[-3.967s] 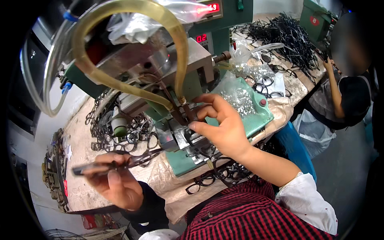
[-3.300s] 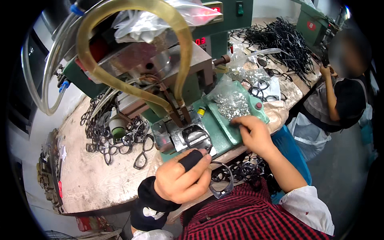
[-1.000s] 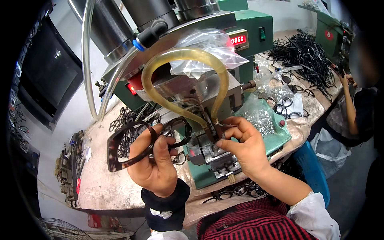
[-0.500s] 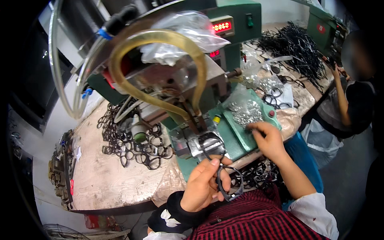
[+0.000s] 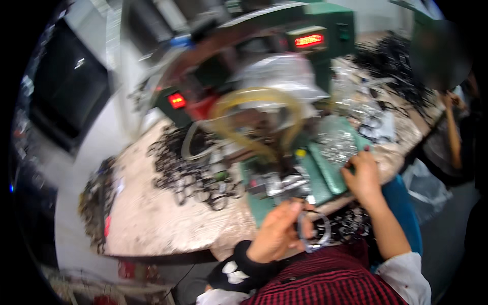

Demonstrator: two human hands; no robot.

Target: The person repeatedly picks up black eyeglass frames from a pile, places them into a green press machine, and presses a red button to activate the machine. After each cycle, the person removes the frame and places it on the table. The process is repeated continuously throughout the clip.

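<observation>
The picture is blurred by motion. My left hand (image 5: 277, 231) is closed around a dark eyeglass frame (image 5: 314, 233), held low near the front edge of the workbench (image 5: 152, 223). My right hand (image 5: 362, 175) rests on the green tray (image 5: 325, 170) of the green machine (image 5: 284, 61), at a pile of small shiny parts (image 5: 335, 142); whether it holds any is hidden. A yellowish hose (image 5: 254, 117) loops down to the metal fixture (image 5: 282, 185) between my hands.
A heap of dark eyeglass frames (image 5: 188, 168) lies on the bench to the left of the machine. More frames (image 5: 381, 56) are piled at the back right. Another person (image 5: 452, 127) works at the right end. A blue bin (image 5: 401, 213) stands beside my right arm.
The view has swung and blurred. My left hand still holds the eyeglass frame near the bench's front edge, and my right hand stays at the small parts on the green tray.
</observation>
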